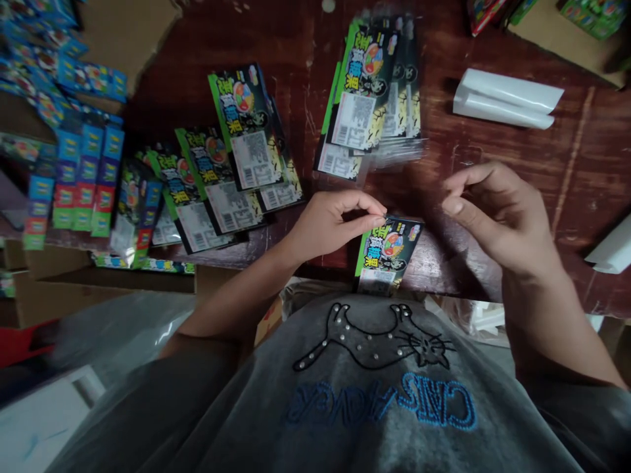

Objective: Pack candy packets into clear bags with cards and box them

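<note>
My left hand [340, 220] pinches the top edge of a black and green candy packet [389, 249] at the table's near edge, close to my shirt. A white barcode label is on the packet's lower part. My right hand [507, 213] is raised to the right of this packet, apart from it. Its thumb and index fingertip are drawn together in a pinch; whatever may be between them is too faint to make out. Beyond my hands lies a pile of similar packets [362, 92], with clear plastic around its edges. More packets [249, 125] overlap on the left.
Blue, red and green small boxes [79, 174] crowd the far left, beside cardboard [133, 33]. A folded white sheet [507, 98] lies at the upper right, and another white roll [611, 246] at the right edge. An open carton [54, 289] stands below the table's left edge.
</note>
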`<state>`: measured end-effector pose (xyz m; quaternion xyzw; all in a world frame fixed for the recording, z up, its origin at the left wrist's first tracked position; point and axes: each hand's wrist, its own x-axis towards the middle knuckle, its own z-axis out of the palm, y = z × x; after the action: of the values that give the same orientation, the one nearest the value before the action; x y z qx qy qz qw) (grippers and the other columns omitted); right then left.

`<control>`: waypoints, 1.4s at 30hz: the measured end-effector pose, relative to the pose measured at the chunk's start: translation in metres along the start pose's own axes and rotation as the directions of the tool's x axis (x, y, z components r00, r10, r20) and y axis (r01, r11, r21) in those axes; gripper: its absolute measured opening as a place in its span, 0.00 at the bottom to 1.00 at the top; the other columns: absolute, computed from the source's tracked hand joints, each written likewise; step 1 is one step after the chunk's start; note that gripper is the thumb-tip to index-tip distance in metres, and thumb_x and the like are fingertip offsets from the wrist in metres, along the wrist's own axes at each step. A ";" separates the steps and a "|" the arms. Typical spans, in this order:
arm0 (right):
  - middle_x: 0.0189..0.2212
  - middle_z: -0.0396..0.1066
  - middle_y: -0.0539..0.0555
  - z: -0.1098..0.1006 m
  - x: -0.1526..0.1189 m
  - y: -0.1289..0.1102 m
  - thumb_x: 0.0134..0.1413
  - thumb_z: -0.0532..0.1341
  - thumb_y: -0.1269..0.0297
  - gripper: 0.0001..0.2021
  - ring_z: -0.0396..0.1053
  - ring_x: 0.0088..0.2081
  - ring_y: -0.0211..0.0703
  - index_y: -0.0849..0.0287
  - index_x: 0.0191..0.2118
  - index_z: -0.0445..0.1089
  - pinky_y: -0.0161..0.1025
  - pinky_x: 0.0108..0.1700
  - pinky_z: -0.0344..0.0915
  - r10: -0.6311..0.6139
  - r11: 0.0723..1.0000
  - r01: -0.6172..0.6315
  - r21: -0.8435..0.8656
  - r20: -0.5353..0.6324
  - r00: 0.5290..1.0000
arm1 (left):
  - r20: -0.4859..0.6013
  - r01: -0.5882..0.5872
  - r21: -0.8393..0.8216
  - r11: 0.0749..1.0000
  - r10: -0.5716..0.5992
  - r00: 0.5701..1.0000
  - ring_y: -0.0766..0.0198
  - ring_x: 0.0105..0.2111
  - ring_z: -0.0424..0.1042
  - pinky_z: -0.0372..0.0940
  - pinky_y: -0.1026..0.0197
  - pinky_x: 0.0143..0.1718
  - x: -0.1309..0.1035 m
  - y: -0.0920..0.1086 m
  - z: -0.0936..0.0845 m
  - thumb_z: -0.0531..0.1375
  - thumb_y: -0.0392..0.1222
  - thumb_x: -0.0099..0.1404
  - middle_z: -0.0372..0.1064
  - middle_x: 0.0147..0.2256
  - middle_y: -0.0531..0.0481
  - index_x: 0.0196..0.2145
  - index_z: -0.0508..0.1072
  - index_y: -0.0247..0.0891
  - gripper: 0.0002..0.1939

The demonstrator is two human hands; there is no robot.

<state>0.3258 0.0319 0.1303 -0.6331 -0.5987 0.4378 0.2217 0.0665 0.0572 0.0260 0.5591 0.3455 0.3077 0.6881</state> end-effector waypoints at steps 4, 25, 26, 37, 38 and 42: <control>0.38 0.78 0.53 -0.002 0.016 -0.012 0.63 0.69 0.51 0.10 0.75 0.40 0.48 0.50 0.41 0.78 0.50 0.45 0.75 -0.027 0.990 0.072 -0.125 0.335 0.942 | 0.010 -0.023 0.056 0.998 0.023 1.000 0.62 0.41 0.83 0.76 0.58 0.48 0.001 0.005 0.006 0.69 0.43 0.69 0.85 0.42 0.48 0.40 0.84 0.41 0.05; 0.44 0.83 0.55 0.066 0.110 -0.014 0.69 0.64 0.44 0.18 0.81 0.44 0.50 0.53 0.49 0.79 0.46 0.50 0.76 -0.221 0.964 0.239 -0.115 0.155 0.963 | -0.326 0.125 0.663 0.738 0.134 0.936 0.30 0.78 0.48 0.54 0.29 0.75 -0.052 0.032 0.002 0.74 0.60 0.62 0.41 0.78 0.27 0.77 0.53 0.41 0.56; 0.44 0.83 0.55 0.079 0.132 -0.023 0.68 0.64 0.42 0.20 0.80 0.45 0.50 0.55 0.47 0.80 0.46 0.51 0.76 -0.272 0.956 0.285 -0.069 0.151 0.950 | -0.367 0.189 0.715 0.673 0.130 0.921 0.29 0.78 0.46 0.53 0.29 0.75 -0.047 0.033 -0.007 0.74 0.57 0.63 0.38 0.79 0.27 0.77 0.52 0.40 0.55; 0.79 0.45 0.74 0.099 0.122 0.031 0.64 0.65 0.36 0.50 0.44 0.80 0.73 0.69 0.77 0.56 0.73 0.78 0.45 -0.017 0.579 0.327 -0.747 0.390 0.921 | -0.592 0.451 0.701 0.553 0.097 0.800 0.28 0.78 0.45 0.40 0.23 0.76 0.029 -0.002 -0.112 0.70 0.45 0.64 0.46 0.78 0.30 0.72 0.63 0.38 0.42; 0.77 0.52 0.71 0.098 0.101 0.043 0.69 0.63 0.42 0.41 0.52 0.78 0.68 0.67 0.75 0.61 0.69 0.78 0.50 -0.084 0.575 0.352 -0.738 0.375 0.923 | -0.536 0.358 0.703 0.615 0.128 0.835 0.32 0.79 0.44 0.39 0.26 0.77 0.028 -0.001 -0.102 0.70 0.47 0.66 0.47 0.78 0.32 0.71 0.63 0.40 0.40; 0.58 0.81 0.61 0.093 0.030 0.060 0.76 0.58 0.64 0.14 0.80 0.60 0.49 0.59 0.56 0.79 0.46 0.65 0.75 -0.405 0.633 0.425 -0.648 0.191 0.894 | -0.323 0.134 0.285 0.949 -0.036 0.946 0.43 0.75 0.58 0.55 0.38 0.75 0.028 0.003 -0.049 0.67 0.52 0.69 0.58 0.74 0.34 0.70 0.65 0.40 0.37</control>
<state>0.2806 0.0263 0.0248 -0.5088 -0.8476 0.1366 0.0636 0.0425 0.1074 0.0188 0.5864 0.5175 0.3054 0.5432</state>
